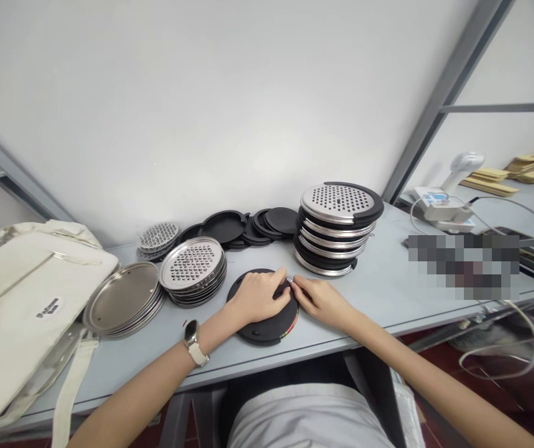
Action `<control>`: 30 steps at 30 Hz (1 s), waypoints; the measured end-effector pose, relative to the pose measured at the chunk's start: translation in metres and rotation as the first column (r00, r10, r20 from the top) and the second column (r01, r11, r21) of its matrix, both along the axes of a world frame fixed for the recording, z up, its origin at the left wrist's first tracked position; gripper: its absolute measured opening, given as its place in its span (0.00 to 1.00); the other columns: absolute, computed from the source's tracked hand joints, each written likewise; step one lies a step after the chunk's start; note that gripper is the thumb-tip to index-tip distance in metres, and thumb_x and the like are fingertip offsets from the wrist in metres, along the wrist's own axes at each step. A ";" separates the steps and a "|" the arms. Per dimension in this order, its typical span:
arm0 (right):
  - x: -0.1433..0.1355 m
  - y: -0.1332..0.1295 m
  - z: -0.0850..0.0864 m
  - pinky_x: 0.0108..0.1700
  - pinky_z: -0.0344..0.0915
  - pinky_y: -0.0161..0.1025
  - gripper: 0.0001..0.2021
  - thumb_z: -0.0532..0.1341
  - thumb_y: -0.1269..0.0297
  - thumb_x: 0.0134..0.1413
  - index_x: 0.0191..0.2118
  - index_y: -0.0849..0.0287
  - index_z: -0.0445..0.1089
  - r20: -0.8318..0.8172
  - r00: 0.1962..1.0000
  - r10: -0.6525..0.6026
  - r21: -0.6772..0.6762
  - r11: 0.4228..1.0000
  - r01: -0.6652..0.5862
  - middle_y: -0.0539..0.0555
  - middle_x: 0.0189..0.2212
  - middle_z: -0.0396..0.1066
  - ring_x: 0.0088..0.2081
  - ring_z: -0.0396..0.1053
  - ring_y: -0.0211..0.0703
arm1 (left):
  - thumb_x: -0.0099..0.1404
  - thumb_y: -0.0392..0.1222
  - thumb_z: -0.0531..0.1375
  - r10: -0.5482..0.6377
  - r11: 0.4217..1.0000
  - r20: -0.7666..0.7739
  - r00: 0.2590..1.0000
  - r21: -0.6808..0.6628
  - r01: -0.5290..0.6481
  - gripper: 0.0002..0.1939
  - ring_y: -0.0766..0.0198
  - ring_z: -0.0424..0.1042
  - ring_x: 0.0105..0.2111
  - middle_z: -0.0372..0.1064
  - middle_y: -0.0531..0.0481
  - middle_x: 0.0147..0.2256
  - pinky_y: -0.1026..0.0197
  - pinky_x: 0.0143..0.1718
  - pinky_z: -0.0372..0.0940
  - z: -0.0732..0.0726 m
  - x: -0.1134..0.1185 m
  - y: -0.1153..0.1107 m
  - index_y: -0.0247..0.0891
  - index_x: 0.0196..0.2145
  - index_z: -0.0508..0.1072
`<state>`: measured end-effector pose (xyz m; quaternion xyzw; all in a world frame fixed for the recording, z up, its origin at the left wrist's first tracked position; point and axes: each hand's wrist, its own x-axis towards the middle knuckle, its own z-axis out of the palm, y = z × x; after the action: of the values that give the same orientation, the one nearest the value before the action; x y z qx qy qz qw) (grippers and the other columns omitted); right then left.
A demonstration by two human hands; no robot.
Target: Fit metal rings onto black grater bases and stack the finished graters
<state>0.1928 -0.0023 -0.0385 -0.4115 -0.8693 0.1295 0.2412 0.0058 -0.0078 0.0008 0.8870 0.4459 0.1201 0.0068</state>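
Note:
On the table in front of me lies a black round disc (260,331) with a thin red and yellow line along its right edge. My left hand (260,297) presses on its top, fingers bent over toward the right side and thumb below them. My right hand (319,302) is closed at the disc's right rim, pinching a small shiny metal piece (289,280). Left of the disc stands a stack of round perforated metal grater plates (193,264). Behind my right hand rises a taller stack of grater plates with black rims (339,199).
Plain round metal plates (124,298) are stacked at the left beside a cream bag (28,292). Black round parts (224,227) and smaller perforated discs (157,236) lie along the wall. To the right are cables, a white device (465,165) and a pixelated patch.

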 end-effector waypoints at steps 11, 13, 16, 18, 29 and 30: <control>-0.004 -0.006 0.003 0.27 0.48 0.35 0.13 0.45 0.64 0.65 0.29 0.57 0.59 0.024 1.000 0.011 0.010 1.000 -0.011 0.47 0.19 0.60 0.20 0.56 0.36 | 0.67 0.44 0.49 0.172 0.985 0.022 0.985 0.011 -0.172 0.06 0.59 0.72 0.28 0.70 0.51 0.28 0.61 0.28 0.60 -0.004 -0.006 0.014 0.40 0.38 0.61; -0.004 -0.005 0.004 0.26 0.48 0.35 0.14 0.45 0.63 0.65 0.29 0.57 0.59 0.011 1.000 -0.005 0.007 1.000 0.005 0.47 0.18 0.59 0.20 0.56 0.36 | 0.67 0.43 0.49 0.147 0.989 0.018 0.989 0.015 -0.147 0.06 0.58 0.72 0.28 0.70 0.50 0.28 0.61 0.28 0.60 -0.004 -0.007 0.014 0.39 0.38 0.61; -0.003 -0.004 0.004 0.27 0.48 0.35 0.14 0.45 0.63 0.65 0.29 0.57 0.59 -0.017 0.999 -0.044 0.017 0.999 0.044 0.48 0.19 0.60 0.20 0.57 0.36 | 0.67 0.44 0.49 0.082 0.997 0.003 0.997 -0.003 -0.082 0.07 0.59 0.72 0.28 0.70 0.50 0.28 0.61 0.29 0.61 -0.002 -0.007 0.012 0.39 0.38 0.61; -0.003 -0.003 0.004 0.26 0.48 0.35 0.14 0.45 0.63 0.65 0.30 0.57 0.60 -0.027 0.997 -0.065 0.020 0.998 0.066 0.48 0.19 0.60 0.20 0.57 0.37 | 0.67 0.44 0.49 0.021 1.000 -0.012 1.000 -0.016 -0.021 0.07 0.59 0.72 0.29 0.70 0.50 0.29 0.61 0.30 0.61 -0.001 -0.007 0.011 0.39 0.37 0.61; -0.002 -0.001 -0.001 0.27 0.50 0.35 0.12 0.44 0.64 0.65 0.32 0.57 0.60 0.033 0.999 -0.014 -0.013 1.000 0.015 0.49 0.21 0.63 0.22 0.61 0.38 | 0.67 0.44 0.50 -0.133 0.990 -0.050 0.990 0.031 0.135 0.07 0.60 0.71 0.28 0.69 0.50 0.28 0.62 0.29 0.59 0.001 -0.007 0.005 0.39 0.38 0.62; -0.002 -0.001 -0.001 0.27 0.50 0.35 0.12 0.44 0.64 0.65 0.32 0.58 0.60 0.036 0.999 -0.012 -0.012 1.000 0.012 0.50 0.21 0.64 0.22 0.61 0.38 | 0.67 0.44 0.50 -0.132 0.991 -0.048 0.990 0.032 0.134 0.07 0.60 0.71 0.28 0.69 0.51 0.28 0.62 0.29 0.59 0.001 -0.007 0.005 0.39 0.38 0.61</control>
<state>0.1908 -0.0032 -0.0397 -0.4203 -0.8703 0.1259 0.2238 -0.0017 -0.0025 0.0020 0.9172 0.3837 0.1069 -0.0111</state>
